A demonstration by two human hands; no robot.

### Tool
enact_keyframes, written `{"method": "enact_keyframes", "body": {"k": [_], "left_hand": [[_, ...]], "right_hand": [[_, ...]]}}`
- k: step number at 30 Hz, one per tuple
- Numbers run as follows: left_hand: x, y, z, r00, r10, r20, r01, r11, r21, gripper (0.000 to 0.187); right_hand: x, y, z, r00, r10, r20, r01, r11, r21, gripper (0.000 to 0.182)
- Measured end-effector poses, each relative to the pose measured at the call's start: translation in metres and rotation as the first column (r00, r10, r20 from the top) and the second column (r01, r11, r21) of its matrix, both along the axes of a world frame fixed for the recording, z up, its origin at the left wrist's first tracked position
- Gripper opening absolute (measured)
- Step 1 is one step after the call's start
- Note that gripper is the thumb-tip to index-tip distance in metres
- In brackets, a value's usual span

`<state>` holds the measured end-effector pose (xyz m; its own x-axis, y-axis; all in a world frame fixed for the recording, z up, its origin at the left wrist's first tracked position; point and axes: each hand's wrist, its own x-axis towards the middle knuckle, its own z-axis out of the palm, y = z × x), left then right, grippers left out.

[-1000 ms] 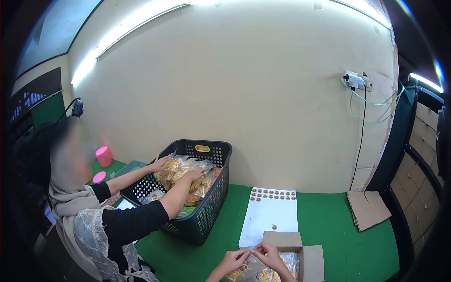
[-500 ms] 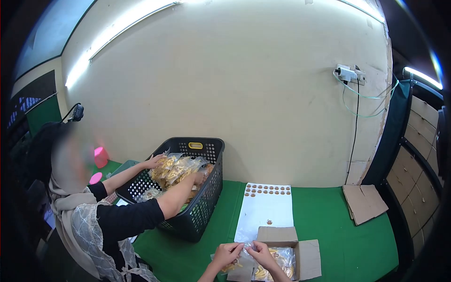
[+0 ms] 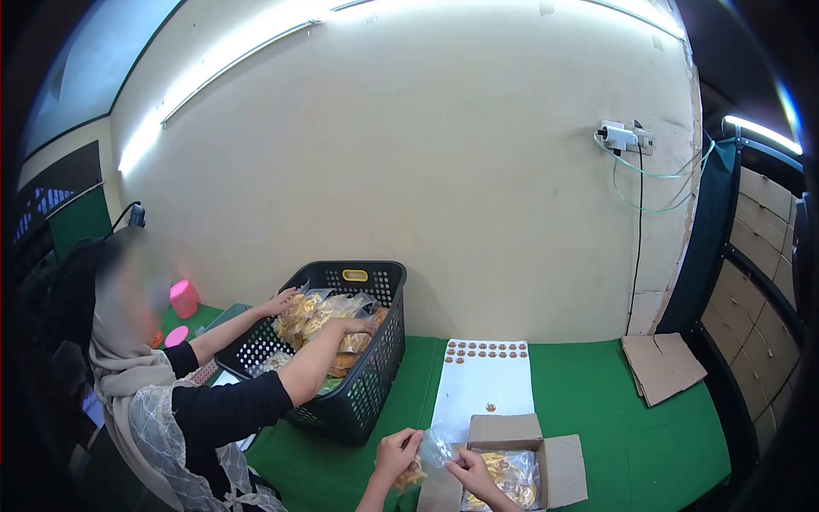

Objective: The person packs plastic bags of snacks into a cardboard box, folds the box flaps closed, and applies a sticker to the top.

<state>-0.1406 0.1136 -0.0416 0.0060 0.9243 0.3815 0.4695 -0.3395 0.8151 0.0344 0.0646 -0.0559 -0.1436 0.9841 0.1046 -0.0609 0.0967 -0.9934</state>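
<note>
My left hand is closed on the top of a clear plastic bag of yellow snacks, whose filled part hangs below the fingers. Opposite it, my right hand pinches the bag's empty upper plastic, which is spread between both hands. Just under and beside my right hand stands an open cardboard box holding several similar packed bags. Behind the box lies a white sheet with rows of small round brown stickers; one single sticker sits lower down.
To the left, a co-worker has both hands in a black perforated basket full of snack bags. Flat cardboard lies on the green table cover at right. Pink containers stand at the far left.
My hands have moved apart, drawing the bag's upper plastic open between them. The view has tilted slightly upward. The co-worker's hands remain in the basket.
</note>
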Motion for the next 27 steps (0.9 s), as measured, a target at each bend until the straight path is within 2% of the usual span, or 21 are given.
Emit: {"method": "enact_keyframes", "body": {"k": [2,5,6,9,10,11,12,13,15,17,18,20,21,22,23,25,26,27], "left_hand": [[-0.008,0.004,-0.016,0.989,-0.047,0.137,0.07,0.983,-0.168,0.017],[-0.008,-0.011,-0.015,0.974,-0.127,-0.186,0.159,0.973,0.168,0.024],[-0.007,-0.021,-0.013,0.948,-0.204,-0.244,0.23,0.97,0.08,0.034],[0.012,-0.044,0.002,0.925,-0.353,-0.138,0.369,0.922,0.118,0.038],[0.016,-0.048,0.005,0.927,-0.332,-0.174,0.356,0.925,0.132,0.053],[0.015,-0.049,0.007,0.939,-0.329,-0.102,0.34,0.932,0.125,0.051],[0.014,-0.05,0.01,0.946,-0.324,-0.031,0.325,0.939,0.113,0.05],[0.012,-0.05,0.014,0.947,-0.318,0.041,0.313,0.944,0.103,0.048],[0.002,-0.047,0.016,0.962,-0.272,0.036,0.265,0.955,0.136,0.032],[-0.013,-0.046,0.004,0.967,-0.249,0.054,0.239,0.96,0.149,0.024],[-0.019,-0.046,0.0,0.966,-0.249,0.073,0.239,0.964,0.118,0.021],[-0.032,-0.049,-0.006,0.963,-0.248,0.109,0.244,0.968,0.052,0.017],[-0.036,-0.051,-0.004,0.973,-0.225,0.053,0.219,0.971,0.096,0.015],[-0.04,-0.054,0.0,0.98,-0.2,-0.003,0.198,0.97,0.14,0.013],[-0.043,-0.057,0.004,0.983,-0.174,-0.059,0.182,0.966,0.182,0.011],[-0.05,-0.064,0.017,0.99,-0.091,0.109,0.096,0.995,-0.038,0.011],[-0.054,-0.07,0.022,0.983,-0.034,0.18,0.061,0.987,-0.15,0.011],[-0.06,-0.072,0.024,0.989,-0.006,0.148,0.026,0.991,-0.129,0.011]], "right_hand": [[0.002,0.001,-0.015,0.997,-0.012,-0.072,0.007,0.998,-0.057,0.016],[0.012,0.005,-0.019,0.989,-0.042,-0.145,0.02,0.989,-0.147,0.014],[0.009,0.006,-0.016,0.986,-0.06,-0.155,0.037,0.988,-0.148,0.014],[-0.001,0.005,-0.008,0.979,-0.075,-0.188,0.05,0.989,-0.138,0.015],[-0.01,0.002,-0.003,0.977,-0.091,-0.191,0.062,0.986,-0.152,0.015],[-0.02,0.001,0.0,0.975,-0.108,-0.195,0.075,0.983,-0.167,0.016],[-0.031,0.002,0.003,0.983,-0.128,-0.129,0.121,0.991,-0.056,0.017],[-0.036,0.001,0.008,0.987,-0.151,-0.049,0.15,0.988,-0.019,0.018],[-0.042,-0.006,0.031,0.973,-0.204,0.113,0.198,0.978,0.063,0.021],[-0.051,-0.008,0.047,0.82,-0.445,0.359,0.252,0.845,0.471,0.025],[-0.054,-0.009,0.052,0.701,-0.576,0.421,0.206,0.729,0.653,0.027],[-0.062,-0.015,0.054,0.596,-0.6,0.534,0.163,0.742,0.651,0.031],[-0.067,-0.018,0.056,0.538,-0.608,0.584,0.146,0.749,0.646,0.033],[-0.068,-0.017,0.063,0.528,-0.57,0.629,-0.002,0.74,0.672,0.025],[-0.07,-0.017,0.055,0.625,-0.437,0.647,-0.001,0.828,0.561,0.023],[-0.08,-0.019,0.049,0.79,-0.159,0.592,-0.038,0.951,0.307,0.02],[-0.087,-0.024,0.05,0.741,-0.244,0.626,-0.049,0.909,0.413,0.018],[-0.098,-0.03,0.054,0.758,-0.238,0.607,-0.032,0.916,0.399,0.018]]}}
